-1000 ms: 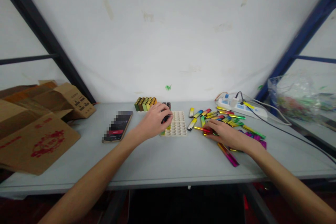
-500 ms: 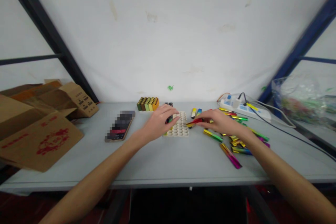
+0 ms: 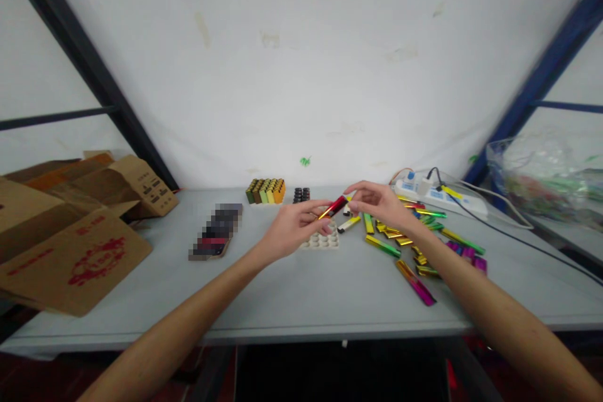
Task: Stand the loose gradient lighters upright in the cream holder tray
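Head view: left hand [image 3: 289, 230] pinches the red-and-gold stick [image 3: 333, 207], tilted above the white tray [image 3: 325, 242], between thumb and fingers; right hand [image 3: 382, 204] curls at the stick's upper end, contact indeterminable, near loose coloured sticks [image 3: 382, 245].

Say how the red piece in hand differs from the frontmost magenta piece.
The red piece is held in the left hand; the magenta piece lies on the table. The red piece slants up rightward, the magenta piece down rightward. Both are slim and shiny, with gold parts.
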`<state>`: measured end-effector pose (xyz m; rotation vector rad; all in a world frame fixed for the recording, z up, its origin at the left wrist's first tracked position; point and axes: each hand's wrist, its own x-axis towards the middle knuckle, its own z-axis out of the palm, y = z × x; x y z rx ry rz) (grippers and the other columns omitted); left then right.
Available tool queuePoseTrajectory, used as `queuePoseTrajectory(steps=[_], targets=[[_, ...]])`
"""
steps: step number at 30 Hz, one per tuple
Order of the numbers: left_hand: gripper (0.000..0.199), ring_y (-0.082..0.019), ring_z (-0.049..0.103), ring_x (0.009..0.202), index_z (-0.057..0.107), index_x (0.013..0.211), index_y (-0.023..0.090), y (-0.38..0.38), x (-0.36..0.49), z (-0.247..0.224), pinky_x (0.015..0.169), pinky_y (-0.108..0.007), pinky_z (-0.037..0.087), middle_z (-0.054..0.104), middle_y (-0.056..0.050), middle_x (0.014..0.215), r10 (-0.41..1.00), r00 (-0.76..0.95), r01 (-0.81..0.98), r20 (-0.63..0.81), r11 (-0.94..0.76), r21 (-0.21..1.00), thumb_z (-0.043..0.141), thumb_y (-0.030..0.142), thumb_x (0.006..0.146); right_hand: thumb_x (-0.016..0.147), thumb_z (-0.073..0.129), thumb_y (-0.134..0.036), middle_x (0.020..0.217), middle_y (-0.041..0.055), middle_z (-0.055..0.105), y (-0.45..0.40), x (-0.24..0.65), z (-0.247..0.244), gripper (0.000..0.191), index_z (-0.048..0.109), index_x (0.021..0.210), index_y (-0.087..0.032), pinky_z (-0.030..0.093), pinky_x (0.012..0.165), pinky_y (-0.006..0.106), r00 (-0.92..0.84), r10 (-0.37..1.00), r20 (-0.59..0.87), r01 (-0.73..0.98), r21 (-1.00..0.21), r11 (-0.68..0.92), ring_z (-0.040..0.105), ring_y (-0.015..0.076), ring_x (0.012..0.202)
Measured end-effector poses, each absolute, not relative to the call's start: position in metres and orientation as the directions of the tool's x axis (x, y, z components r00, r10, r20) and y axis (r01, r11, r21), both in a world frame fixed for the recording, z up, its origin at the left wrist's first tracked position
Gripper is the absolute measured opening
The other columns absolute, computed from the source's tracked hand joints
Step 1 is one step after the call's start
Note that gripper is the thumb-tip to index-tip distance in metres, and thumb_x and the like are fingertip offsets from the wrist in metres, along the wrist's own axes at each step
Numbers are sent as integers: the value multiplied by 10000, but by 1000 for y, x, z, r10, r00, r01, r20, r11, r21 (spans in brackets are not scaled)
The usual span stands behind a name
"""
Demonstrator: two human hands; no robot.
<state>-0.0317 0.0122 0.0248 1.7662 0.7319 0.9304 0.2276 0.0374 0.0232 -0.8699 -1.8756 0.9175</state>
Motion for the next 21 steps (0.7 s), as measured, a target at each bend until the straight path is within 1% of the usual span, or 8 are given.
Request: queuePoseTrajectory(steps=[3, 5, 7, 9, 13, 15, 18, 21], targets=[[424, -216, 771, 827, 639, 1159, 134, 7, -29, 32, 758, -335, 624, 735, -96, 993, 806, 539, -19, 245, -279, 960, 772, 412, 867, 912, 673, -559, 752, 44, 721, 51, 246, 15, 427, 711, 1078, -166, 537, 662, 289, -317, 832, 456, 437, -708, 555, 672, 181, 690], [400, -206, 760, 815, 580, 1089, 155, 4, -28, 36, 680, -310, 608, 715, -106, 1057, 790, 561, -57, 247, -261, 964, 775, 422, 865, 959, 614, -537, 767, 58, 740, 57, 253, 9, 395, 724, 1046, -167, 518, 682, 289, -362, 813, 457, 580, -572, 580, 678, 186, 698], [378, -178, 735, 750, 508, 1038, 177, 1, -29, 38, 601, -267, 555, 721, -100, 1022, 766, 593, -87, 249, -247, 965, 749, 430, 892, 1004, 552, -500, 801, 69, 757, 59, 254, 4, 379, 730, 1035, -167, 497, 694, 284, -434, 791, 431, 659, -446, 605, 682, 186, 703], [361, -159, 706, 702, 468, 1049, 188, -1, -29, 39, 593, -254, 515, 729, -75, 921, 732, 637, -114, 243, -222, 968, 718, 417, 924, 1031, 503, -469, 834, 78, 764, 59, 253, 2, 383, 733, 1029, -163, 478, 692, 279, -469, 776, 422, 693, -368, 619, 679, 185, 706], [437, -183, 691, 787, 469, 1235, 178, -5, -25, 35, 700, -317, 551, 693, -54, 874, 681, 704, -150, 200, -133, 980, 705, 396, 939, 1053, 449, -452, 855, 93, 768, 57, 253, 4, 420, 738, 990, -154, 464, 691, 278, -464, 767, 443, 719, -318, 618, 666, 189, 707], [404, -153, 640, 748, 513, 1178, 174, -5, -21, 29, 660, -298, 540, 648, -38, 877, 684, 707, -161, 180, -92, 983, 711, 423, 929, 1054, 442, -456, 846, 93, 769, 57, 255, 5, 430, 739, 972, -156, 463, 686, 279, -454, 770, 448, 723, -319, 613, 662, 190, 698], [386, -73, 447, 582, 515, 975, 183, -4, -15, 19, 507, -199, 394, 508, 37, 745, 719, 681, -189, 138, -9, 982, 683, 527, 924, 1054, 441, -454, 845, 91, 770, 59, 258, 4, 429, 740, 970, -157, 463, 683, 282, -445, 775, 449, 728, -323, 604, 661, 191, 695], [520, -44, 255, 479, 424, 811, 203, -4, -9, 11, 433, -161, 218, 312, 101, 608, 750, 661, -131, 20, 89, 987, 640, 670, 885, 1053, 443, -435, 834, 90, 766, 60, 258, 1, 420, 742, 961, -154, 460, 677, 282, -456, 773, 441, 728, -316, 609, 660, 190, 690]])
